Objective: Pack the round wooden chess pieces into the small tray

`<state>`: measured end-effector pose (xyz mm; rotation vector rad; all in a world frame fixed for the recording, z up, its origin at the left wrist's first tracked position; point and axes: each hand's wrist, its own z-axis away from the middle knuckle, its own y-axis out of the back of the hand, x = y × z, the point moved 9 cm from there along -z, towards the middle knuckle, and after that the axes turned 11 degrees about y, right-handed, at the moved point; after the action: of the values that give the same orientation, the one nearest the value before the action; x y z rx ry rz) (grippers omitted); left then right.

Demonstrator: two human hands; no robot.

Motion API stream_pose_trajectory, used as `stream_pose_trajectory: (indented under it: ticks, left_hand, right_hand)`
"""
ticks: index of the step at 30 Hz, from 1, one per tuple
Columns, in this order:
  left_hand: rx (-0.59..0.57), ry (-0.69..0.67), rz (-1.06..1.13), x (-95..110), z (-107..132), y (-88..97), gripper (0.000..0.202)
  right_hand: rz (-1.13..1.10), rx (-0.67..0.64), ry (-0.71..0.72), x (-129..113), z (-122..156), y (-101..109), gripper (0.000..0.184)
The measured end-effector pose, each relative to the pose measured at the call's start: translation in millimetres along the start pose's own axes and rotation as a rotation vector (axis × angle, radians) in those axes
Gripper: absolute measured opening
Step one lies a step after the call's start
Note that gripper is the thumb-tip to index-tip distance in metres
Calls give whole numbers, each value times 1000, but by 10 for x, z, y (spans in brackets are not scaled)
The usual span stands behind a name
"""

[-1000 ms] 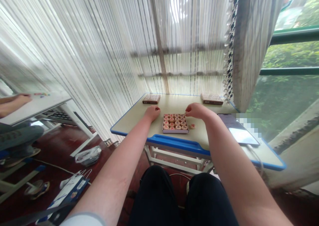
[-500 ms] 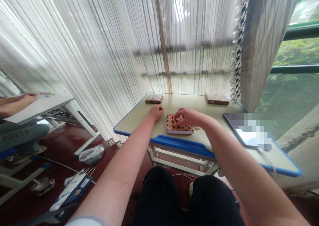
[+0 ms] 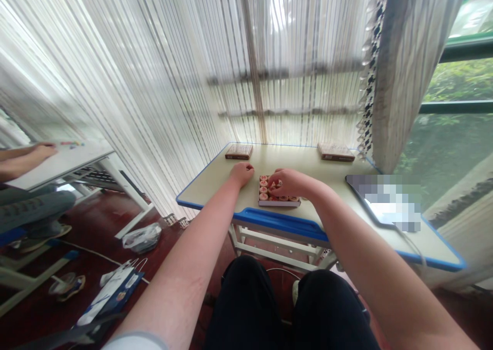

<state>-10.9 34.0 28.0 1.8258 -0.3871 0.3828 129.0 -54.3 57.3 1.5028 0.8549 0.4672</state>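
Observation:
A shallow box [image 3: 279,203] of round wooden Chinese chess pieces [image 3: 263,189] lies on the desk in front of me. The pieces sit in rows with red characters showing on the left ones. Over the box, my right hand [image 3: 284,181] has its fingers bent down and closed at a chess piece; the hand covers much of the middle and right of the box. To the left of the box, my left hand [image 3: 242,173] rests on the desktop with its fingers curled in. What it holds, if anything, is hidden.
Flat boxes stand at the back left [image 3: 239,150] and back right [image 3: 336,152] of the desk [image 3: 208,185]. A tablet-like device [image 3: 365,201] with a cable lies on the right. Another person's hands [image 3: 42,149] rest on a table at far left.
My right hand has shifted slightly within the space over the box, its fingers a little lower among the pieces. My left hand keeps its place and curled shape.

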Motion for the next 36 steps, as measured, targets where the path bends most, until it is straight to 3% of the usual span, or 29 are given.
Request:
stream_pose_trajectory:
  ticks: [5, 9, 13, 16, 20, 25, 28, 33, 36]
  left_hand:
    - [-1, 0, 2, 0, 1, -2, 25]
    - [-10, 16, -7, 7, 13, 4, 25]
    - [-14, 19, -21, 12, 11, 1, 26]
    - [-6, 8, -24, 2, -7, -12, 25]
    - [-3, 4, -26, -24, -32, -34, 26]
    - [10, -18, -27, -7, -24, -20, 26]
    - [12, -8, -27, -8, -15, -13, 26]
    - [2, 3, -28, -5, -8, -13, 26]
    - [9, 7, -33, -2, -7, -3, 26]
  right_hand:
    - [-56, -3, -27, 31, 48, 82, 25]
    - [-18, -49, -248, 284, 204, 193, 26]
    - [28, -254, -449, 519, 423, 144, 27]
    - [-49, -362, -482, 552, 531, 84, 30]
    - [-82, -357, -515, 608, 599, 91, 35]
    - [-89, -458, -534, 678, 640, -71, 33]
    - [-38, -456, -549, 716, 613, -84, 26]
    - [37, -346, -661, 811, 636, 70, 42]
    - [-19, -325, -597, 755, 631, 90, 43]
